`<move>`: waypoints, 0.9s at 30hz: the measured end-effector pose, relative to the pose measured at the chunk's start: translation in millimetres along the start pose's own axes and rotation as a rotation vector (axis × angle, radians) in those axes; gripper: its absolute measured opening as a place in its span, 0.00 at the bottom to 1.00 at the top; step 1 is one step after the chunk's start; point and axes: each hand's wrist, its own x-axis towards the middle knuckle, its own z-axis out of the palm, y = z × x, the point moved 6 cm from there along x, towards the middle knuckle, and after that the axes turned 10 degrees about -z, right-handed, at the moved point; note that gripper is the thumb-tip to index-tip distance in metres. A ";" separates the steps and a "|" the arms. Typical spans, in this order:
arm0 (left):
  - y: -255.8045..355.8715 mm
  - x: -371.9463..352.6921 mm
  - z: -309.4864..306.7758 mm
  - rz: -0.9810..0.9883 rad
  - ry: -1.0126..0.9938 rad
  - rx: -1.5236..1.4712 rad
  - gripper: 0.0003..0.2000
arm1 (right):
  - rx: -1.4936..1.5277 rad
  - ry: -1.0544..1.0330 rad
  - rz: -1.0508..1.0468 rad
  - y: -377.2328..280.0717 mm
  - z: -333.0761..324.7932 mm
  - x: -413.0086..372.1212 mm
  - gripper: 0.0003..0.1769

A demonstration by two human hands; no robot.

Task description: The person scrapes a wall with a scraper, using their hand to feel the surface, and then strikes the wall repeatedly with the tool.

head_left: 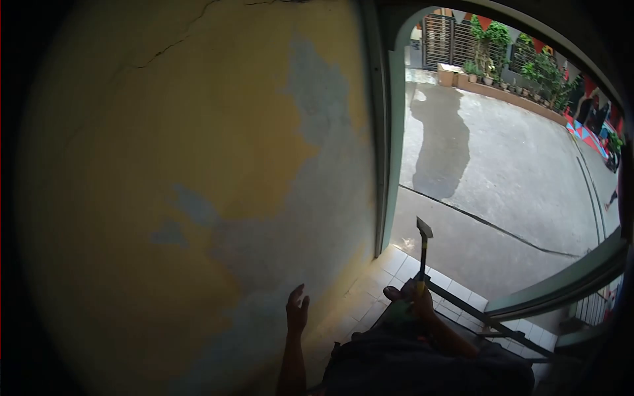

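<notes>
The long-handled scraper (423,252) stands blade-up right of centre, by the near side of the open doorway, its head seen against the pavement (522,158) outside. The right hand (421,301) is wrapped around the lower handle, fingers closed on it, though shadow hides how firmly. With the head so far from that grip, a loose hold or a glancing knock could twist the blade; swung left, it could strike the green door frame (389,171). The left hand (297,311) is raised to the left, fingers parted and bent, with nothing visible in it; whether a fingertip touches the wall (132,145) I cannot tell. If the blade came across there, those fingers could be cut. Around the grey bare patch (277,244), the yellow paint has ragged edges that might flake, and a crack (162,54) runs higher up at the far left. Room is tight at the white floor tiles (394,263), where a dark bar (462,305) to the right could catch a foot or elbow; beyond the doorway, the pavement offers wider space.
</notes>
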 end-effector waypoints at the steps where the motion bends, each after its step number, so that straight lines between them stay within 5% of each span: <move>1: -18.5 -9.0 1.1 -0.007 0.034 0.010 0.21 | -0.151 0.040 0.175 -6.5 -5.5 -10.9 0.17; 8: -53.4 -83.2 61.3 -0.310 -0.146 -0.015 0.19 | 0.088 -0.204 0.299 -4.9 49.4 32.7 0.16; 10: -40.7 -82.0 75.6 -0.292 -0.166 -0.011 0.20 | -0.625 -0.524 -0.343 -70.9 90.4 41.2 0.12; 12: -34.6 -66.6 86.9 -0.302 -0.137 -0.116 0.20 | -0.421 -0.619 0.036 -110.6 120.6 41.7 0.10; 14: -23.5 -46.1 102.0 -0.309 -0.123 -0.226 0.20 | -0.497 -0.750 -0.423 -105.3 144.0 61.8 0.13; 18: 61.6 12.5 107.9 -0.039 0.035 -0.255 0.20 | 0.033 -0.854 0.090 -121.7 169.1 69.5 0.23; 21: 149.4 41.9 84.9 0.144 0.223 0.023 0.22 | 0.098 -1.097 0.119 -148.2 174.7 68.2 0.25; 27: 244.0 62.6 25.6 0.465 0.583 0.510 0.23 | 0.152 -1.082 0.243 -150.9 148.4 102.2 0.22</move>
